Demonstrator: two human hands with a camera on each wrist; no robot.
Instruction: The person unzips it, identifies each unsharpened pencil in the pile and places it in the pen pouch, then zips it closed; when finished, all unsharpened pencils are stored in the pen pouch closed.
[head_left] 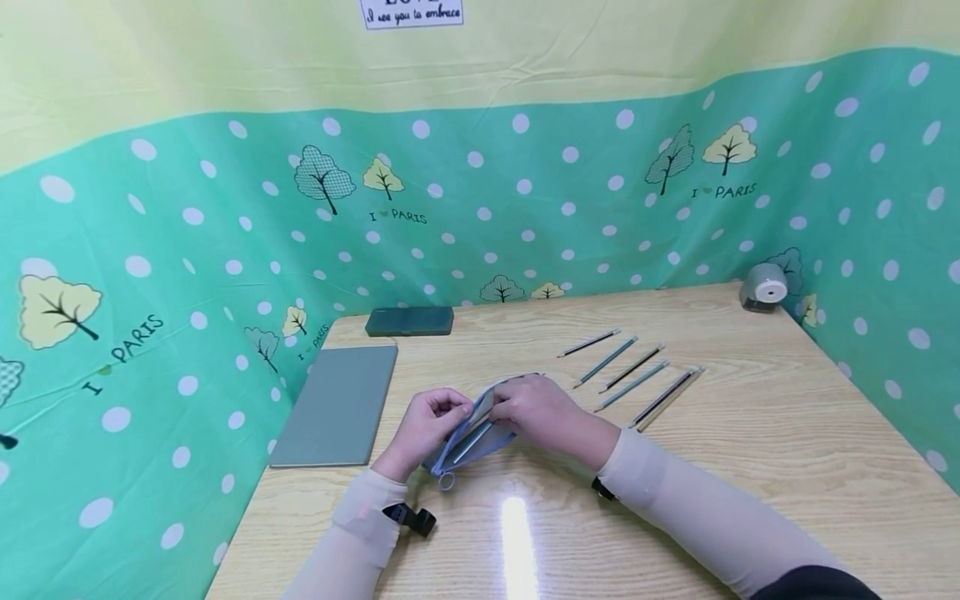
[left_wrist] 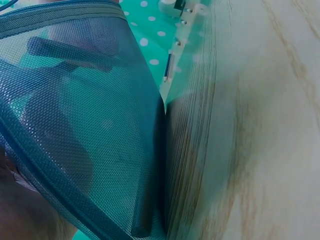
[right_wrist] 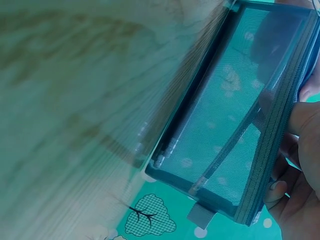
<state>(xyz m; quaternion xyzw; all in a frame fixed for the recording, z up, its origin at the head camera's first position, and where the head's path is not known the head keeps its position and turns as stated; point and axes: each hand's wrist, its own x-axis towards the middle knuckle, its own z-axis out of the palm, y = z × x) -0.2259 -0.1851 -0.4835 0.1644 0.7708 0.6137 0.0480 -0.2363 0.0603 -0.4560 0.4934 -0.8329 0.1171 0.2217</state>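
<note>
Pouch of see-through blue mesh (head_left: 492,443), in the lower centre of the head view, is gaping at its zipped mouth between two hands over a pale wood-grain tabletop (head_left: 750,467). The left hand (head_left: 422,429), at the left side of the mouth, is gripping the rim, thumb and fingers pinching together. The right hand (head_left: 543,417), at the pouch's upper right end, is curling its fingers round the zipped rim; the views are not showing whether they are also pinching a pencil. One slim grey-blue pencil (head_left: 472,442) is slanting inside the mouth towards the right fingertips. In the right wrist view, more pencils are lying inside along the pouch's left edge, and a small grey fabric tab (right_wrist: 201,216) is projecting at the bottom. A pale ring-shaped zip pull (head_left: 446,481) is hanging at the near end. Right of centre, slender black and teal pencils (head_left: 632,367) are lying in a slanting row. At left, a flat grey rectangular notebook (head_left: 333,406) is lying near a dark green oblong case (head_left: 409,322), which is occupying the table's back edge. At far right, a rounded grey-and-white device (head_left: 765,287) is standing in the back corner. A green, white-dotted curtain (head_left: 525,217) is hanging behind
</note>
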